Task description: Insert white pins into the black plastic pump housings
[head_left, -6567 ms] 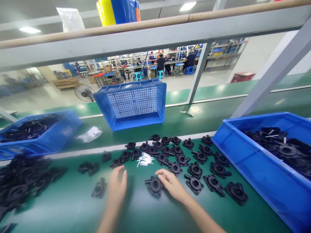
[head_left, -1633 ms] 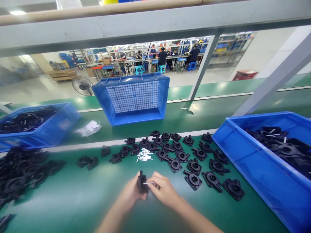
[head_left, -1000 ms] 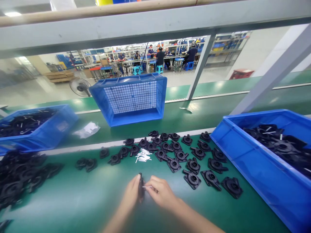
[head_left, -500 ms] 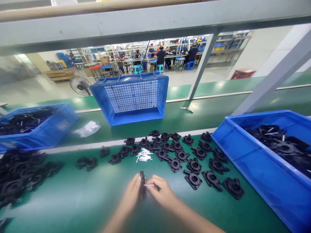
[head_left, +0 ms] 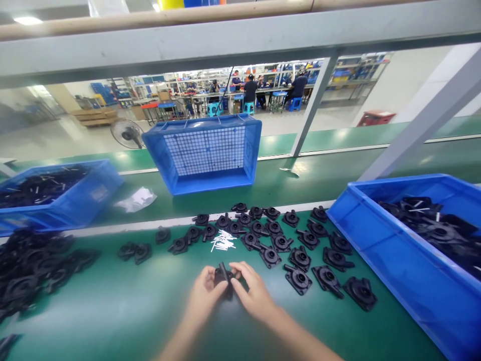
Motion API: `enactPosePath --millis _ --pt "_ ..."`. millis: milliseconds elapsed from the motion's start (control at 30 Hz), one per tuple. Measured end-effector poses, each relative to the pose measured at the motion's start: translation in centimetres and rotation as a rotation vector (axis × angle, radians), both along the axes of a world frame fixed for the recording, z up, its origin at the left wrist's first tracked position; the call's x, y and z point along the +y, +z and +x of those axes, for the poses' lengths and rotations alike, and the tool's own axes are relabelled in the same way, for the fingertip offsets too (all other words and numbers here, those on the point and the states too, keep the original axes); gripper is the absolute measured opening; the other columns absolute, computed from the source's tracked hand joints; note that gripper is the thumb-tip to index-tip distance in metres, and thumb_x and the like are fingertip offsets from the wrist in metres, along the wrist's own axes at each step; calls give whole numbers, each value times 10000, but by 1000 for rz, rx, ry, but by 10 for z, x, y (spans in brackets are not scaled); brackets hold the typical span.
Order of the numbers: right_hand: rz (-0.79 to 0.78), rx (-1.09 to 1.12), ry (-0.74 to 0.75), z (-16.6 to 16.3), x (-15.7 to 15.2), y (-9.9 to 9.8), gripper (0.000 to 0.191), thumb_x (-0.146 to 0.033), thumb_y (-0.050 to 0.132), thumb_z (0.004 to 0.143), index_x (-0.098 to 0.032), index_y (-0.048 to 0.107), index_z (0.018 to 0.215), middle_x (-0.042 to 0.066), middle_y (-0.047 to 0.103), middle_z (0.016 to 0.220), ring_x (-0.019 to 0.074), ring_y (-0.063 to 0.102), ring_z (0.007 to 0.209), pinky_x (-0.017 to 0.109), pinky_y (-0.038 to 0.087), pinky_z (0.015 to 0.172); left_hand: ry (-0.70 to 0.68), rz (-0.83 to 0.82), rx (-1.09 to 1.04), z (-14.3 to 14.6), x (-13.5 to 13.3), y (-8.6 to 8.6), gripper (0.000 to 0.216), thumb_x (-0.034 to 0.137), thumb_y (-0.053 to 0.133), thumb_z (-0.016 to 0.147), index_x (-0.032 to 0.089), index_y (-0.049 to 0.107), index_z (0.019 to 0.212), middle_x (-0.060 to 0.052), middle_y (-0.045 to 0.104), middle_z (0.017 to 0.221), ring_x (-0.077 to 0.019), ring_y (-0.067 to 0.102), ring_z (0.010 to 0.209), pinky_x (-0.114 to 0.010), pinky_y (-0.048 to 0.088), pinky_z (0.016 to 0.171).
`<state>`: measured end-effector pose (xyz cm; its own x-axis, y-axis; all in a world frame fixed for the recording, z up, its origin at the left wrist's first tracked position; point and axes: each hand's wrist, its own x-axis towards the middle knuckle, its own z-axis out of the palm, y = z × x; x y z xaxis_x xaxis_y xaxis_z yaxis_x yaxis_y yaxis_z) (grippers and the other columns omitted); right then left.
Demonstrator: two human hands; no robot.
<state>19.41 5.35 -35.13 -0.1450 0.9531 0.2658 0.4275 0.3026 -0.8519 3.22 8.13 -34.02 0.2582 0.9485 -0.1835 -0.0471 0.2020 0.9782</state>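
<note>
A black plastic housing with a short spout [head_left: 224, 275] is between my two hands, its spout pointing away from me. My left hand [head_left: 205, 295] grips its left side, with the thumb on the front. On the right side, the thumb and fingers of my right hand [head_left: 253, 293] close on the same housing. No white pin shows in my fingers. Just beyond my hands lies a small pile of white pins [head_left: 224, 240]. Similar black housings [head_left: 271, 255] are spread over the green table to the right of the pile.
A blue bin of black parts [head_left: 379, 250] stands at right, another blue bin [head_left: 90, 193] at left. An upended blue crate [head_left: 214, 185] stands behind. Black parts are heaped [head_left: 26, 271] at left, near a plastic bag [head_left: 137, 199]. People sit in the background.
The white pin that my right hand held beside the housing is no longer visible. The housing has turned to show a broader side, and my right hand now grips it too.
</note>
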Motion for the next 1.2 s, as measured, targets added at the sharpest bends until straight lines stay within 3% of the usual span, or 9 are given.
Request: enactPosePath --millis 167,267,367,567,767,867,967,1067,1200 --pt "-55 -94 35 -2 1 -5 288 -224 444 902 -234 487 1186 42 574 994 168 543 850 310 438 795 -57 -82 81 0 -1 -6 428 578 592 733 173 460 782 35 556 611 -67 472 434 -168 368 389" --pt "-83 -84 -6 1 3 -4 260 -257 408 923 -218 505 1161 43 582 957 157 556 804 303 449 776 -117 -105 77 -1 0 -10 445 583 570 750 161 480 858 27 572 627 -80 527 449 -174 417 415" --pt "-72 -126 10 2 3 0 287 -292 434 914 -209 500 1180 65 587 1020 181 560 888 321 447 825 -144 -147 47 -1 0 -12 443 569 568 761 156 482 895 10 595 659 -97 577 493 -173 441 436" --pt "-106 -241 60 -5 -2 0 537 -320 574 813 -193 414 1309 101 555 1165 245 519 1053 379 423 914 -125 -161 13 -2 -1 -14 428 550 593 756 160 480 890 16 577 691 -86 550 510 -188 476 442" --pt "-100 -135 -13 2 3 1 498 -288 556 826 -195 419 1296 87 552 1135 221 526 1039 347 434 906 -115 -182 8 -1 0 -13 422 562 532 795 155 474 893 13 566 629 -117 597 542 -199 481 483" --pt "-58 -80 -37 6 5 3 505 -288 551 834 -196 399 1307 91 533 1168 215 514 1060 338 427 923 -94 -178 -24 -1 0 -11 436 563 550 783 157 485 928 7 569 699 -112 599 559 -202 480 495" --pt "-59 -150 4 6 5 -1 497 -331 550 847 -191 415 1305 99 547 1146 230 515 1044 362 429 911 -169 -178 -27 -1 0 -11 461 554 585 764 146 509 966 -23 594 746 -126 609 625 -207 485 530" --pt "-77 -171 60 5 5 -4 398 -369 492 890 -194 477 1247 96 570 1102 225 525 1010 364 432 891 -213 -183 -28 -2 -1 -11 444 536 617 749 143 538 940 -38 607 779 -122 602 626 -203 472 537" --pt "-142 -60 25 10 9 -1 288 -343 412 930 -213 527 1160 49 593 973 166 564 871 295 447 800 -218 -225 -41 -4 0 -8 409 496 658 723 128 581 883 -26 590 713 -99 551 564 -191 437 509"
